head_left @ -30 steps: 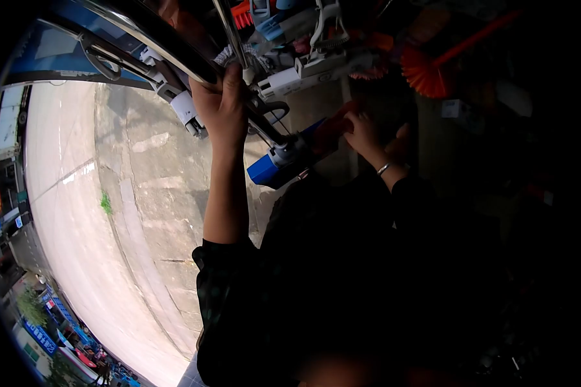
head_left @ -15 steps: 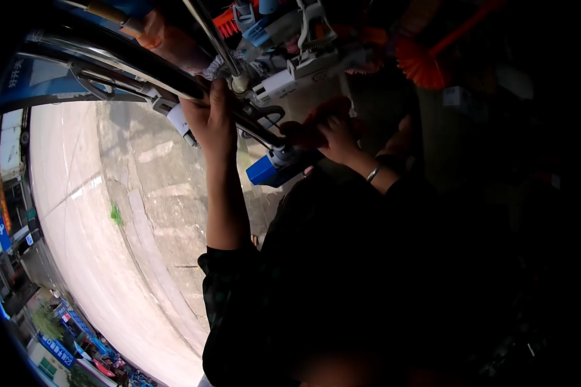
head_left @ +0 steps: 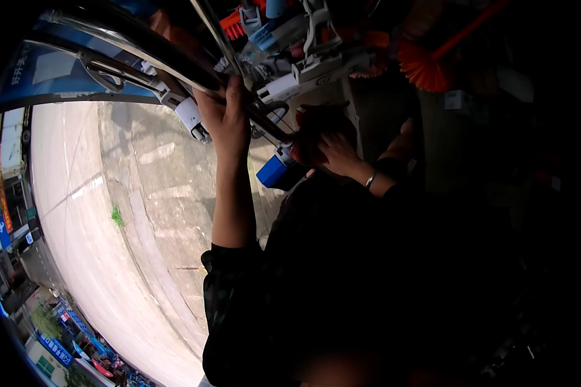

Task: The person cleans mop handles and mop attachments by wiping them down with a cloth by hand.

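My left hand [head_left: 227, 119] is closed round the shiny metal pole [head_left: 168, 61] of what looks like a mop, thumb on top. A blue, block-shaped mop head [head_left: 273, 171] sits at the pole's lower end, close to my body. My right hand [head_left: 339, 153], with a silver bracelet on the wrist, presses a dark red cloth [head_left: 311, 143] near that end. Shadow hides part of the cloth and the fingertips. Just left of my left hand is another mop's white fitting [head_left: 188, 115].
Several mops and brushes crowd the top, among them a white mop head [head_left: 279, 88] and an orange-red brush [head_left: 425, 64]. Sunlit pavement [head_left: 135, 193] stretches along the left. A small white box [head_left: 457, 100] lies in the shade at right.
My left hand and the mop have shifted a little to the right. The red cloth has changed shape, and my right hand lies flatter over it, slightly lower.
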Tool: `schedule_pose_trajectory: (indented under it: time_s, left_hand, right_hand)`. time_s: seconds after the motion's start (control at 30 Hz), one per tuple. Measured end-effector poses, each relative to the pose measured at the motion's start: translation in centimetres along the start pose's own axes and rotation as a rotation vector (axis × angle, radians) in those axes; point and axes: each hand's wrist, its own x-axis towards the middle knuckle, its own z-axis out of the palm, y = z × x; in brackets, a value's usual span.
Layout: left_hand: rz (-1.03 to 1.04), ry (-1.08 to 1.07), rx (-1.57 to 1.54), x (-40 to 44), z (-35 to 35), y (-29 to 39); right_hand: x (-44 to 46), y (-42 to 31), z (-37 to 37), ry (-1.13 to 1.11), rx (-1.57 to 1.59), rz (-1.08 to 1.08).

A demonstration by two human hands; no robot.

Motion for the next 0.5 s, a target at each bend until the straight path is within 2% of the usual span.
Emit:
schedule_pose_trajectory:
  time_s: [0.03, 0.07, 0.1, 0.17, 0.23, 0.3, 0.37, 0.4, 0.43, 0.5]
  left_hand:
    - [0.005, -0.013, -0.036, 0.0, -0.2, -0.3]
    - [0.006, -0.027, -0.071, -0.1, -0.4, -0.4]
    - [0.005, -0.027, -0.069, -0.2, -0.5, -0.4]
    - [0.031, 0.005, 0.010, 0.0, -0.4, -0.3]
    - [0.034, -0.008, 0.009, 0.0, -0.1, 0.0]
    - [-0.048, 0.005, -0.049, 0.3, 0.8, 0.6]
    - [-0.079, -0.017, -0.039, 0.3, 1.2, 0.5]
    - [-0.114, -0.020, -0.061, 0.1, 1.5, 0.8]
    - [-0.146, -0.025, -0.084, 0.0, 1.7, 1.1]
    - [-0.028, -0.042, -0.028, 0.4, 1.3, 0.1]
  right_hand:
    - [0.5, 1.7, -0.1, 0.042, -0.060, 0.040]
    - [1.2, 3.2, 0.0, -0.050, 0.058, 0.334]
    - [1.5, 6.3, 1.7, -0.063, 0.356, 0.543]
    - [2.9, 4.6, -2.5, 0.252, 0.243, 0.314]
    - [5.7, -0.9, -6.3, 0.381, 0.591, 0.086]
    - [8.1, -7.2, -10.9, 0.496, 0.670, -0.078]
    - [10.7, -11.0, -12.6, 0.656, 0.589, -0.280]
    - [10.8, -10.8, -12.4, 0.663, 0.587, -0.278]
    - [11.2, -10.4, -11.8, 0.522, 0.595, -0.148]
    - [10.0, -9.2, -8.7, 0.339, 0.514, 0.074]
